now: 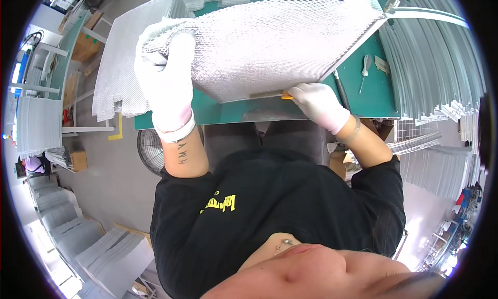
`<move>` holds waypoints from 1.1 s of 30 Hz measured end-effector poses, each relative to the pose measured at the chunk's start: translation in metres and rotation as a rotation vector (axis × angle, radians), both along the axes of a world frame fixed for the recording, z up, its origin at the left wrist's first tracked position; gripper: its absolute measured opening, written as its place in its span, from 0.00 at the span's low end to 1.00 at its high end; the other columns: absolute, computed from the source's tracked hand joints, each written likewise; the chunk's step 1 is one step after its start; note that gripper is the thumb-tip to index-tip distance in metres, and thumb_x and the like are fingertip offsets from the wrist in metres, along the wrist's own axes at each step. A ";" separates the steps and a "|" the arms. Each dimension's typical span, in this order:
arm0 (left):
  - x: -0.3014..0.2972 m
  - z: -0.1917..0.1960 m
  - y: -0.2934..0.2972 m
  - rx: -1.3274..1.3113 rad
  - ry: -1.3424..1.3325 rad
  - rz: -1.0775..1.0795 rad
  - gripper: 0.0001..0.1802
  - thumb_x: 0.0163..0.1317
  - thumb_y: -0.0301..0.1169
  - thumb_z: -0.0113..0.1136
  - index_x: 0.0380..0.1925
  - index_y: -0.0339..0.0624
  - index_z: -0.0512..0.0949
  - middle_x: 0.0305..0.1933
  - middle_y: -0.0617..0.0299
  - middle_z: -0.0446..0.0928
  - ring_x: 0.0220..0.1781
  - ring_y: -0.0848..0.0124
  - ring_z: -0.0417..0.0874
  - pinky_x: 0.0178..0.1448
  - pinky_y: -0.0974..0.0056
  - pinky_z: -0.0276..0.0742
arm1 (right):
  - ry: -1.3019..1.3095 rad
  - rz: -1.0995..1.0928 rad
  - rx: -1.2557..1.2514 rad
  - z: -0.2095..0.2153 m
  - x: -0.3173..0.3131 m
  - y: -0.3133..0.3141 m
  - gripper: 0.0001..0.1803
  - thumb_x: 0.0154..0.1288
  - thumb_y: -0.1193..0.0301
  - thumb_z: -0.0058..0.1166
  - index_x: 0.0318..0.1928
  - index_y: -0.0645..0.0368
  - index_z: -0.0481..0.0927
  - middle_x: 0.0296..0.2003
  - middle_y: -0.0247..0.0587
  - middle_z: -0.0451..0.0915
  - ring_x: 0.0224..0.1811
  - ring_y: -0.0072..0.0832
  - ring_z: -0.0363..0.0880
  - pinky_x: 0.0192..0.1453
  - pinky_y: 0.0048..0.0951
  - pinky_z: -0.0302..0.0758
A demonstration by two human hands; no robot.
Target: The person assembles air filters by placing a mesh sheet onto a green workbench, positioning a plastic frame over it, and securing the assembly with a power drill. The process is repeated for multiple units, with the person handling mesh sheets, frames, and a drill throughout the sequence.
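Screwdriver [365, 69] on green table [373, 99], floor fan [150, 149], stacked mesh sheets [116, 60].

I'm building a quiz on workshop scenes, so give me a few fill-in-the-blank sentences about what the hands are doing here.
1. Both hands wear ____ gloves.
2. The left hand grips a corner of the silver ____ panel.
3. The right hand presses a tool with an ____ handle against the panel's near edge.
4. The panel rests on a ____ table.

Missing words: white; mesh; orange; green
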State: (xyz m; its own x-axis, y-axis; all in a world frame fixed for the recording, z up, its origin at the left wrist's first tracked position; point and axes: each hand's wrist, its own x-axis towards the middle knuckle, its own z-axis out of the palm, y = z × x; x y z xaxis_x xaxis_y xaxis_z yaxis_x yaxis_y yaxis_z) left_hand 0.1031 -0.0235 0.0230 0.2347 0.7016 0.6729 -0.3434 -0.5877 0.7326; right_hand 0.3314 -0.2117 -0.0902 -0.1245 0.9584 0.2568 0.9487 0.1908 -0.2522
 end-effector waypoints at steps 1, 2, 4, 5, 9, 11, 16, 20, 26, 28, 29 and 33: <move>0.000 -0.001 -0.001 0.012 -0.024 -0.018 0.12 0.64 0.24 0.65 0.46 0.35 0.81 0.45 0.59 0.84 0.47 0.73 0.82 0.58 0.67 0.75 | -0.014 -0.004 -0.013 0.000 -0.001 0.001 0.11 0.57 0.74 0.62 0.42 0.57 0.83 0.32 0.44 0.83 0.35 0.43 0.84 0.40 0.38 0.81; 0.000 0.000 -0.003 -0.011 -0.026 -0.026 0.12 0.64 0.24 0.65 0.46 0.35 0.81 0.45 0.59 0.84 0.47 0.73 0.82 0.58 0.67 0.75 | -0.028 -0.010 -0.026 0.000 0.000 0.001 0.12 0.56 0.75 0.63 0.43 0.58 0.84 0.33 0.46 0.83 0.35 0.44 0.84 0.41 0.38 0.82; 0.000 0.000 -0.005 -0.056 -0.032 -0.040 0.12 0.64 0.24 0.65 0.46 0.35 0.80 0.45 0.59 0.84 0.47 0.72 0.82 0.58 0.66 0.75 | 0.085 0.072 0.040 -0.013 0.017 -0.005 0.12 0.57 0.75 0.64 0.43 0.58 0.84 0.35 0.46 0.84 0.36 0.44 0.85 0.42 0.38 0.82; -0.001 0.001 -0.004 -0.034 -0.021 -0.046 0.12 0.63 0.23 0.65 0.47 0.34 0.80 0.45 0.59 0.84 0.47 0.72 0.82 0.58 0.67 0.75 | 0.142 0.114 0.078 -0.015 0.026 -0.008 0.12 0.58 0.75 0.64 0.44 0.58 0.84 0.35 0.46 0.85 0.37 0.44 0.85 0.42 0.38 0.82; -0.004 -0.001 -0.004 0.004 -0.009 -0.014 0.12 0.63 0.21 0.63 0.47 0.34 0.80 0.45 0.58 0.84 0.47 0.72 0.82 0.58 0.67 0.75 | 0.437 -0.185 0.116 0.008 0.041 -0.035 0.09 0.63 0.70 0.63 0.41 0.60 0.84 0.35 0.46 0.83 0.36 0.42 0.84 0.44 0.35 0.80; -0.006 -0.002 -0.006 0.001 -0.014 -0.003 0.12 0.62 0.21 0.63 0.47 0.33 0.80 0.45 0.57 0.84 0.47 0.71 0.82 0.57 0.67 0.75 | 0.486 -0.298 0.092 0.010 0.070 -0.053 0.11 0.66 0.70 0.63 0.46 0.63 0.83 0.37 0.43 0.83 0.39 0.34 0.84 0.48 0.30 0.79; -0.004 -0.002 -0.007 -0.026 -0.057 -0.100 0.13 0.61 0.20 0.62 0.46 0.33 0.79 0.45 0.56 0.83 0.47 0.70 0.82 0.56 0.66 0.76 | 0.862 -0.800 0.478 -0.058 0.174 -0.076 0.26 0.68 0.69 0.63 0.63 0.66 0.73 0.51 0.45 0.82 0.51 0.31 0.83 0.59 0.33 0.78; -0.010 -0.005 -0.002 0.017 -0.004 -0.064 0.13 0.59 0.19 0.60 0.45 0.32 0.79 0.44 0.55 0.83 0.46 0.69 0.82 0.55 0.65 0.76 | -0.221 -0.941 0.264 -0.007 0.154 -0.049 0.30 0.60 0.62 0.67 0.62 0.56 0.77 0.53 0.52 0.80 0.54 0.47 0.81 0.61 0.43 0.76; -0.015 -0.011 0.007 0.009 0.018 -0.047 0.12 0.59 0.21 0.58 0.43 0.31 0.79 0.44 0.55 0.82 0.45 0.70 0.81 0.53 0.66 0.75 | 1.043 0.091 0.814 0.119 0.060 0.002 0.50 0.68 0.73 0.61 0.79 0.58 0.41 0.62 0.59 0.73 0.58 0.37 0.79 0.63 0.37 0.76; -0.013 -0.009 0.006 0.005 0.019 -0.073 0.11 0.60 0.22 0.58 0.43 0.32 0.79 0.43 0.55 0.83 0.44 0.70 0.81 0.53 0.66 0.75 | 1.025 0.102 0.734 0.125 0.034 0.014 0.59 0.63 0.79 0.63 0.80 0.51 0.31 0.62 0.58 0.72 0.56 0.34 0.78 0.58 0.34 0.79; -0.014 -0.005 0.005 0.004 0.017 -0.081 0.11 0.60 0.22 0.58 0.43 0.32 0.79 0.43 0.55 0.83 0.44 0.71 0.81 0.53 0.66 0.75 | 1.027 0.088 0.750 0.124 0.025 0.022 0.61 0.62 0.81 0.63 0.80 0.50 0.28 0.61 0.57 0.73 0.56 0.33 0.78 0.56 0.33 0.79; -0.013 -0.001 -0.005 -0.101 -0.025 -0.178 0.08 0.64 0.25 0.59 0.42 0.34 0.79 0.42 0.56 0.83 0.45 0.70 0.82 0.54 0.65 0.76 | 0.784 -0.144 0.735 0.136 0.015 0.015 0.58 0.60 0.78 0.64 0.80 0.53 0.35 0.54 0.52 0.78 0.44 0.27 0.81 0.49 0.29 0.78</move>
